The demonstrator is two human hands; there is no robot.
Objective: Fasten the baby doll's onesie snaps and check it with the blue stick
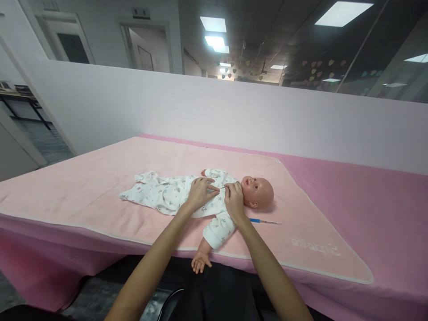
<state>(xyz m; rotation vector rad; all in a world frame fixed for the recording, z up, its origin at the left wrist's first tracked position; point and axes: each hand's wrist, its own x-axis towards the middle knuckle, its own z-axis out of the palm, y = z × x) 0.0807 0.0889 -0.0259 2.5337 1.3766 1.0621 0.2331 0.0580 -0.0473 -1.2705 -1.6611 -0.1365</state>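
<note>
A baby doll (257, 192) lies on its back on a pale pink blanket (100, 178), head to the right. It wears a white patterned sleepsuit (160, 194). My left hand (199, 191) and my right hand (234, 199) rest on the doll's chest, fingers pinched on the sleepsuit's front opening near the collar. One doll arm (205, 249) hangs over the table's near edge.
A thin thermometer with a blue end (265, 221) lies on the blanket just below the doll's head. The blanket covers a darker pink table cloth (368, 196). A white partition wall (200, 107) runs behind the table. A dark chair (174, 303) is below.
</note>
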